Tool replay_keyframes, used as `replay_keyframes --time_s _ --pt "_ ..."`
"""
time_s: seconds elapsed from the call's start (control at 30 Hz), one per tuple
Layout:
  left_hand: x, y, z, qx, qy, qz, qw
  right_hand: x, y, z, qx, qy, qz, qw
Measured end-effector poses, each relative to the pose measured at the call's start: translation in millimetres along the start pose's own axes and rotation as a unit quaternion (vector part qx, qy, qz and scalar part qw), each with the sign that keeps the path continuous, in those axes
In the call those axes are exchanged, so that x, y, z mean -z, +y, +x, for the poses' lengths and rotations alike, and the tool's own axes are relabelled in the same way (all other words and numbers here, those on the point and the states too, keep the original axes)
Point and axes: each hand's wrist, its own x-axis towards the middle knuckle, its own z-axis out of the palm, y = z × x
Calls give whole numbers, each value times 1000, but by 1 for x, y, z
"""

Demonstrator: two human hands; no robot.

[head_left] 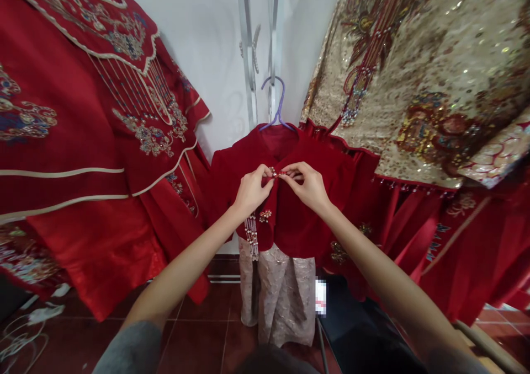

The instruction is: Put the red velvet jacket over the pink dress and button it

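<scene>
A short red velvet jacket [306, 214] hangs on a purple hanger [280, 106] in front of me. My left hand [252, 191] pinches the beaded button fastening [273, 171] at the jacket's front edge. From the other side, my right hand [305, 185] has thumb and fingertips closed on the red front edge with its small fastening. The fingertips nearly meet over the upper front opening. Lower down sits a second beaded ornament [265, 215], and strings of beads [251, 236] dangle beside it. The exact grip on the small parts is partly hidden by my fingers.
Pale patterned trousers or a skirt [285, 297] hang below the jacket. Embroidered red garments [83, 153] crowd the left; a gold sequined garment [397, 87] hangs at right. A metal rack post [247, 48] stands behind. White cables [25, 330] lie on the tiled floor [199, 341].
</scene>
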Motion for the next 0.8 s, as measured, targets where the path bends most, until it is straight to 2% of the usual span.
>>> replay_keyframes --time_s 0.13,0.37,0.5,0.8 --pt "6 2 6 -40 -38 26 998 -1 0 3 -3 11 -11 1000" --pt "20 2 23 -41 -135 68 988 -5 2 5 -4 11 -12 1000" --pt "25 5 26 -33 -133 95 986 -7 3 4 -18 16 9 1000" --pt "23 -2 30 -60 -131 46 988 -2 2 6 -45 -8 58 997"
